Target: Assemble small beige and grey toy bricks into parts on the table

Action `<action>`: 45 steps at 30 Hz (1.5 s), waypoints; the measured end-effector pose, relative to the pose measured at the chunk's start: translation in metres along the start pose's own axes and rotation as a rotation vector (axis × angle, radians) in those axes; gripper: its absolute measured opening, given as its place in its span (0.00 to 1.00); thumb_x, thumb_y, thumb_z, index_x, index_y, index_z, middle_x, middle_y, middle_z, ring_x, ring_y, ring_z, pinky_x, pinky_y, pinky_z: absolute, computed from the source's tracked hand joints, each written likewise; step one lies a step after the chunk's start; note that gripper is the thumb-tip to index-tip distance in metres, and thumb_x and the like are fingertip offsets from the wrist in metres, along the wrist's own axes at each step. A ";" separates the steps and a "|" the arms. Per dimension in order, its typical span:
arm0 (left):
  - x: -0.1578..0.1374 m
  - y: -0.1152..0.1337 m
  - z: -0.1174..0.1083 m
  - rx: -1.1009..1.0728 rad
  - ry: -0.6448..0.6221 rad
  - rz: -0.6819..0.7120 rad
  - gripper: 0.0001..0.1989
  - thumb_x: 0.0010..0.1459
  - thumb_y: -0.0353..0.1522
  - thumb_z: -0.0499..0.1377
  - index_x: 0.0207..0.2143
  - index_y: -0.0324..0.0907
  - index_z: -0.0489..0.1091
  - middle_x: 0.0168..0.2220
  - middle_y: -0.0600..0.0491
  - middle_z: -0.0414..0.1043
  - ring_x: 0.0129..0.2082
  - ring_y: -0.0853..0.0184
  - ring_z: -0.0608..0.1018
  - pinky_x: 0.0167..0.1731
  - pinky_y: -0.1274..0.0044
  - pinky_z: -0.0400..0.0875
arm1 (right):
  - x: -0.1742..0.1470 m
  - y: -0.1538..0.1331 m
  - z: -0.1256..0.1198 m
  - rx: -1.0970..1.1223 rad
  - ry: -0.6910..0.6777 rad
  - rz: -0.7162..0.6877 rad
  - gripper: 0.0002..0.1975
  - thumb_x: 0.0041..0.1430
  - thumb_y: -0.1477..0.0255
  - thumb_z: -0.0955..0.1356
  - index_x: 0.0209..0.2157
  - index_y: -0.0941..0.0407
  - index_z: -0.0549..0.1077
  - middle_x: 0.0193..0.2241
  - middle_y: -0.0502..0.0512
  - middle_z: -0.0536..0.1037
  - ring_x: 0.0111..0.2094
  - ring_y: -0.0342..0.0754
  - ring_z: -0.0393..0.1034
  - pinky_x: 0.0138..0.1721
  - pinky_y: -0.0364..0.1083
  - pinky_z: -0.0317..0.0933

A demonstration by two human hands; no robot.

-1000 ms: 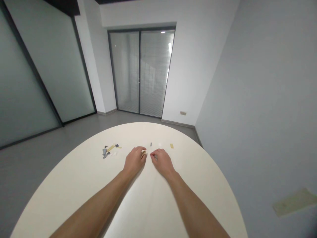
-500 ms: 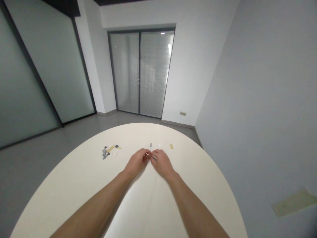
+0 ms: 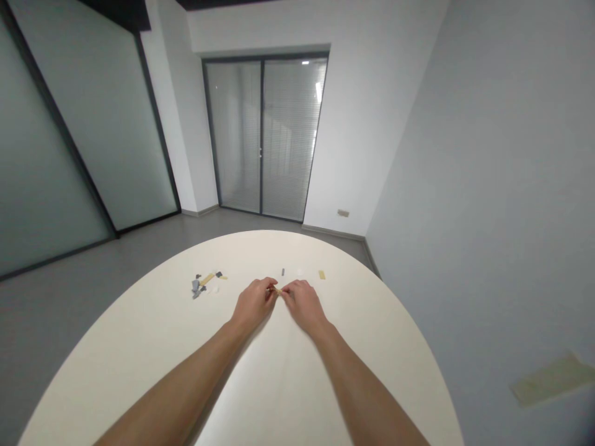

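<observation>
My left hand point(image 3: 253, 302) and my right hand point(image 3: 304, 303) meet near the middle of the table, fingers pinched together. Between their fingertips shows a small tan piece point(image 3: 277, 290), resembling a toy building brick; both hands grip it, and the fingers hide most of it. Just beyond the hands lies a small grey piece point(image 3: 283, 272). A flat tan piece point(image 3: 321, 274) rests farther to the right.
Left of the hands, a loose pile of small pieces in grey, dark and white surrounds a long tan piece point(image 3: 207, 280). The round white table point(image 3: 362, 347) has its far edge beyond them. A grey wall point(image 3: 502, 186) rises at the right.
The fingertips have drawn slightly apart, and more of the tan piece shows between them. The left thumb and fingers have shifted a little. The pieces on the table have stayed put.
</observation>
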State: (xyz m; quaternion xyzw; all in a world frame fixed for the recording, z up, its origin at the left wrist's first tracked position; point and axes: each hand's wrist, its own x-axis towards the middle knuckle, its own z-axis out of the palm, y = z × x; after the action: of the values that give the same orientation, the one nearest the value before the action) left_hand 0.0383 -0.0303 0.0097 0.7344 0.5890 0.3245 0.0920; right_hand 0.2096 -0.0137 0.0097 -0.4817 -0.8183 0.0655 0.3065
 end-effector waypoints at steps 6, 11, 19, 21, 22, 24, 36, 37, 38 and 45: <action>0.000 -0.002 0.001 -0.036 0.031 0.042 0.12 0.62 0.35 0.56 0.47 0.45 0.71 0.42 0.51 0.77 0.44 0.63 0.77 0.43 0.73 0.70 | 0.000 0.001 -0.002 -0.019 0.002 0.003 0.09 0.66 0.68 0.66 0.38 0.54 0.79 0.38 0.54 0.79 0.44 0.49 0.68 0.48 0.45 0.58; 0.001 -0.003 0.001 -0.046 0.042 0.076 0.11 0.63 0.34 0.55 0.46 0.45 0.71 0.43 0.52 0.76 0.45 0.63 0.76 0.44 0.73 0.69 | 0.000 0.002 0.000 -0.033 -0.015 0.009 0.08 0.64 0.68 0.68 0.38 0.52 0.81 0.39 0.54 0.79 0.44 0.49 0.68 0.49 0.45 0.58; 0.001 -0.005 0.002 -0.064 0.067 0.073 0.13 0.63 0.35 0.55 0.49 0.46 0.69 0.43 0.51 0.76 0.44 0.64 0.76 0.44 0.73 0.69 | 0.000 -0.002 -0.001 -0.003 0.039 -0.008 0.08 0.65 0.68 0.67 0.40 0.52 0.79 0.39 0.54 0.79 0.44 0.49 0.68 0.48 0.46 0.58; 0.001 -0.004 0.001 -0.068 0.058 0.069 0.13 0.63 0.35 0.55 0.50 0.46 0.68 0.43 0.51 0.76 0.44 0.64 0.77 0.44 0.73 0.69 | 0.001 -0.002 -0.002 -0.005 0.030 -0.014 0.08 0.65 0.68 0.67 0.40 0.53 0.79 0.39 0.54 0.79 0.44 0.49 0.68 0.48 0.46 0.58; 0.001 -0.003 0.000 -0.066 0.052 0.065 0.13 0.63 0.36 0.55 0.50 0.46 0.69 0.42 0.51 0.76 0.44 0.64 0.77 0.43 0.74 0.69 | 0.001 -0.002 -0.002 -0.017 0.010 -0.017 0.08 0.65 0.69 0.67 0.39 0.53 0.79 0.39 0.53 0.79 0.44 0.49 0.69 0.47 0.46 0.59; 0.000 -0.001 -0.001 -0.054 0.031 0.056 0.11 0.63 0.36 0.55 0.47 0.46 0.70 0.41 0.52 0.76 0.42 0.64 0.77 0.42 0.74 0.69 | 0.001 -0.001 -0.002 -0.047 -0.032 -0.023 0.08 0.65 0.70 0.67 0.37 0.52 0.79 0.38 0.53 0.80 0.43 0.49 0.69 0.46 0.46 0.59; 0.000 0.004 -0.003 0.018 -0.052 0.029 0.13 0.65 0.39 0.52 0.39 0.46 0.75 0.37 0.50 0.76 0.40 0.64 0.76 0.38 0.76 0.66 | 0.000 -0.005 -0.003 0.088 0.099 -0.053 0.07 0.66 0.71 0.65 0.40 0.53 0.76 0.39 0.53 0.79 0.42 0.48 0.70 0.46 0.47 0.59; 0.000 0.004 -0.003 0.021 -0.054 0.033 0.13 0.65 0.39 0.52 0.40 0.46 0.75 0.37 0.50 0.76 0.40 0.64 0.76 0.38 0.75 0.66 | 0.000 -0.006 -0.004 0.106 0.104 -0.072 0.07 0.66 0.70 0.65 0.41 0.53 0.75 0.39 0.52 0.79 0.43 0.48 0.70 0.47 0.47 0.59; 0.000 0.004 -0.004 0.022 -0.057 0.038 0.13 0.65 0.39 0.52 0.40 0.46 0.75 0.37 0.50 0.76 0.40 0.64 0.76 0.38 0.75 0.65 | 0.000 -0.006 -0.005 0.119 0.104 -0.091 0.07 0.67 0.70 0.65 0.41 0.52 0.75 0.39 0.52 0.79 0.43 0.48 0.70 0.47 0.47 0.59; -0.001 0.007 -0.005 0.032 -0.045 0.088 0.12 0.64 0.36 0.52 0.38 0.44 0.75 0.35 0.50 0.77 0.40 0.63 0.74 0.36 0.75 0.65 | 0.002 -0.007 -0.006 0.099 0.059 -0.073 0.07 0.67 0.71 0.64 0.42 0.53 0.75 0.40 0.53 0.79 0.43 0.48 0.70 0.47 0.47 0.58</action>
State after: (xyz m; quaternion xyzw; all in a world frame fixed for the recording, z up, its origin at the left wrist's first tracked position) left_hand 0.0409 -0.0342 0.0170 0.7682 0.5589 0.3020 0.0789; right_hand 0.2070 -0.0169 0.0182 -0.4376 -0.8217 0.0805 0.3560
